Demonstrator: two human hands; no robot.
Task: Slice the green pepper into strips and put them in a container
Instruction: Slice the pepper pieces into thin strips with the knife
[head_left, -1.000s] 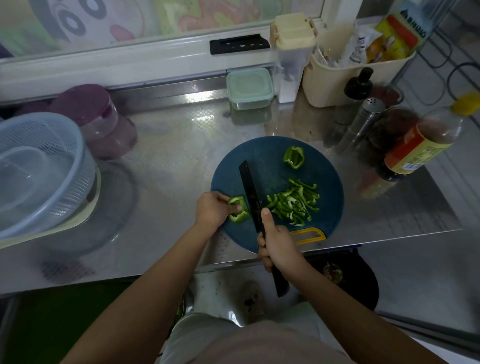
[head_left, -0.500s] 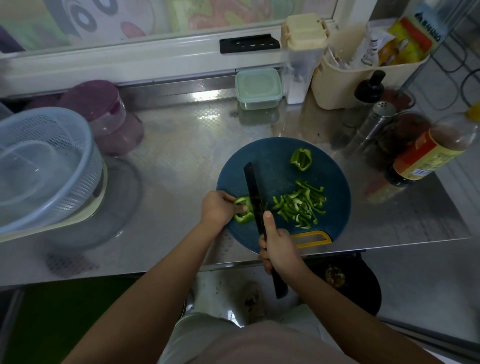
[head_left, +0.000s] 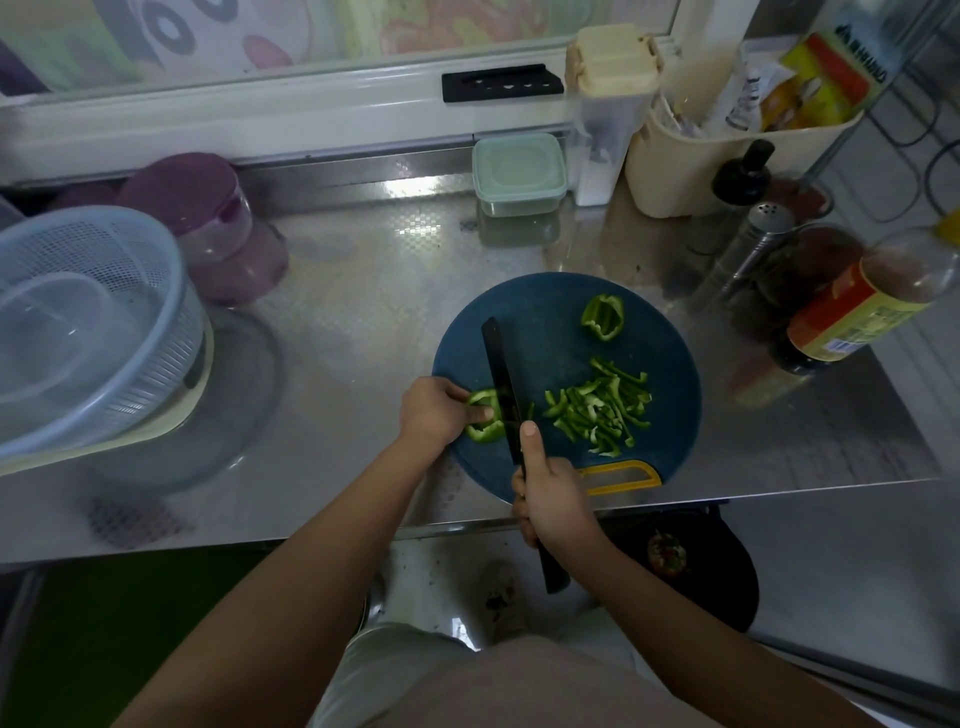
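A round dark blue cutting board (head_left: 550, 332) lies on the steel counter. My left hand (head_left: 434, 410) pins a piece of green pepper (head_left: 483, 431) on the board's left side. My right hand (head_left: 553, 499) grips a black knife (head_left: 500, 374), forefinger along its spine, the blade resting against the right side of that piece. A pile of cut green strips (head_left: 597, 410) lies to the right of the blade. Another uncut pepper piece (head_left: 602, 317) sits at the board's far right. A clear container sits inside a pale blue colander (head_left: 104, 291) at the left.
A purple-lidded jar (head_left: 208, 223) stands behind the colander. A mint-lidded box (head_left: 517, 174), a tall dispenser (head_left: 608, 109), a cream caddy (head_left: 691, 166), a shaker (head_left: 748, 249) and a sauce bottle (head_left: 852, 306) line the back and right. The counter edge runs just below the board.
The knife and both hands have stayed at the held pepper piece, with only small shifts. The camera has drifted a little, so the scene sits slightly further right.
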